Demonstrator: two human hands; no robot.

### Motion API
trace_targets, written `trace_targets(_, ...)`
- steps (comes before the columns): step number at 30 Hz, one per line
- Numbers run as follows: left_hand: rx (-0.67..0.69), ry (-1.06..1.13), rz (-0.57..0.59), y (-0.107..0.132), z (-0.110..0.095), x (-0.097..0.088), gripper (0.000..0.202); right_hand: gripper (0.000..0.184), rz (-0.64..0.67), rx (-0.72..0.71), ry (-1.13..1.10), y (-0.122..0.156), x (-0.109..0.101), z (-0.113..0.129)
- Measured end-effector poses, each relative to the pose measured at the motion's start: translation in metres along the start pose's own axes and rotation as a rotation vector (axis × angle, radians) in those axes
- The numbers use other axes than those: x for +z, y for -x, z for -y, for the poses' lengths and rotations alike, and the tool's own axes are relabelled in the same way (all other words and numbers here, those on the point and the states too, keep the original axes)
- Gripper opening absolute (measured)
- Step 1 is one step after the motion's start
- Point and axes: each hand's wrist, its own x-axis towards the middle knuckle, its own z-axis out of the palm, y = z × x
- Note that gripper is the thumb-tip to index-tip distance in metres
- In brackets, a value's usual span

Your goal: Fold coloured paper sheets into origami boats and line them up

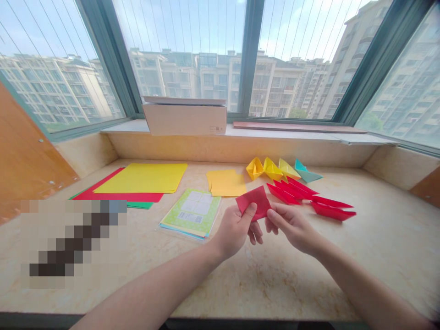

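A folded red paper (255, 200) is held above the stone counter between both hands. My left hand (234, 230) pinches its lower left part with thumb on top. My right hand (292, 226) grips its right edge with curled fingers. Just behind the paper lie several finished red paper boats (311, 197). Further back stand yellow paper boats (271, 169) and a teal one (305, 173).
A small stack of yellow squares (226, 183) and a plastic pack of coloured paper (192, 212) lie left of the hands. Large yellow, red and green sheets (137, 183) sit at far left. A cardboard box (185, 117) rests on the window sill.
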Motion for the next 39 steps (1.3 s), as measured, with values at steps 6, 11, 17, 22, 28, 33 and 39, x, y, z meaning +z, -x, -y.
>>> trace_targets(6, 0.003, -0.029, 0.015, -0.001, -0.001, -0.002, 0.058, 0.041, -0.022, -0.038, 0.105, 0.001, -0.002, 0.002)
trace_targets(11, 0.012, -0.036, 0.080, -0.001, -0.001, -0.004, 0.057, 0.050, 0.038, -0.008, 0.079, 0.002, -0.003, 0.005)
trace_targets(17, -0.015, -0.124, 0.101, -0.003, 0.002, -0.007, 0.060, 0.052, 0.048, 0.027, 0.145, -0.001, -0.008, 0.002)
trace_targets(22, -0.051, -0.182, 0.205, 0.000, 0.006, -0.008, 0.055, 0.048, -0.045, 0.075, 0.043, -0.004, -0.008, -0.002)
trace_targets(28, -0.128, -0.058, 0.213, 0.000, 0.004, -0.005, 0.048, 0.041, -0.233, -0.060, 0.072, -0.002, 0.000, -0.001)
trace_targets(33, -0.229, 0.061, 0.259, -0.001, 0.007, -0.005, 0.048, 0.042, -0.384, -0.093, 0.087, -0.001, 0.004, -0.001)
trace_targets(39, -0.217, 0.101, 0.276, 0.000, 0.011, -0.005, 0.055, 0.040, -0.394, -0.094, 0.079, -0.001, 0.005, -0.002)
